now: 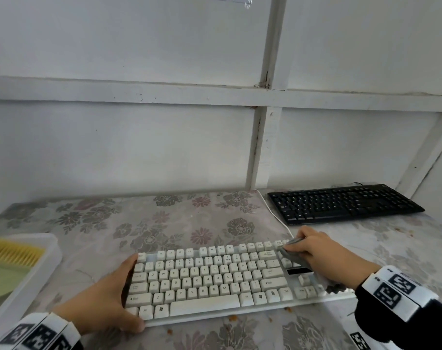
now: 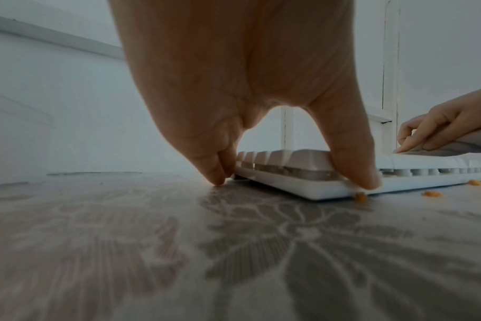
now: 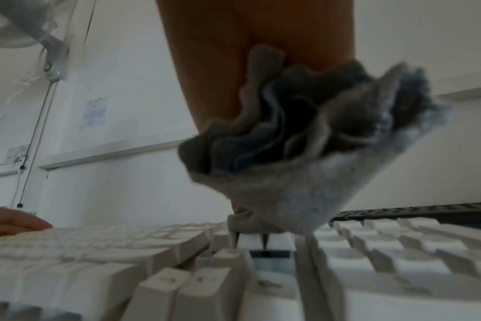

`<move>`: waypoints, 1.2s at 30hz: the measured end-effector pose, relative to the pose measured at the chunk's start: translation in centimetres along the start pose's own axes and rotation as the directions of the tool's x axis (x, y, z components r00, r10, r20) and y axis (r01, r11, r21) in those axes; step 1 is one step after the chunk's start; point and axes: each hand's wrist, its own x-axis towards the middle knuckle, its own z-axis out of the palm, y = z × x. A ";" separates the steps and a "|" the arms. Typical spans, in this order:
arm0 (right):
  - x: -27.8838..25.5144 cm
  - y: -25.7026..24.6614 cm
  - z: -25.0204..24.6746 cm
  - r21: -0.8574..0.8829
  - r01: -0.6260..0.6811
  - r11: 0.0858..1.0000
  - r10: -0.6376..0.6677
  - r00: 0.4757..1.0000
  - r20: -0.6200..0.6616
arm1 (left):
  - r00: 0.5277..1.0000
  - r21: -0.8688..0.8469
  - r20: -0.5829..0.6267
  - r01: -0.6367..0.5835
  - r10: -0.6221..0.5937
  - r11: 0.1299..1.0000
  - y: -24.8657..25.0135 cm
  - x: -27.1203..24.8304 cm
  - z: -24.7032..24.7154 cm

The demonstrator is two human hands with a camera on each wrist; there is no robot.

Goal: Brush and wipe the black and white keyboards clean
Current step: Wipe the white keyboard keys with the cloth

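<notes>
Nearest, the left hand (image 1: 106, 299) braces the white keyboard (image 1: 202, 281) at its left end, thumb and fingers clamped on the edge; at its right end the right hand (image 1: 323, 256) presses a bunched grey cloth (image 3: 302, 152), fingers curled round it; wiping seems under way; next, likely the black keyboard (image 1: 343, 203), far right.

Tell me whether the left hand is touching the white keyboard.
Touching. The left wrist view shows the left hand with its thumb pressed on the white keyboard at its front corner.
</notes>
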 end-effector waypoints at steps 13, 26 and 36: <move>0.2 1.5 -2.1 -0.162 -0.077 0.984 0.083 0.996 0.032 | 1.000 0.039 -0.010 0.022 -0.021 0.999 -0.2 0.2 0.1; -0.6 0.2 -1.0 0.005 -0.039 0.999 0.039 0.999 0.007 | 1.000 -0.018 0.001 -0.015 0.016 1.000 -0.3 0.3 0.0; 0.3 -1.2 -0.7 0.045 0.048 0.998 -0.044 0.996 -0.074 | 1.000 -0.003 0.000 0.004 -0.004 1.000 -0.5 0.4 0.1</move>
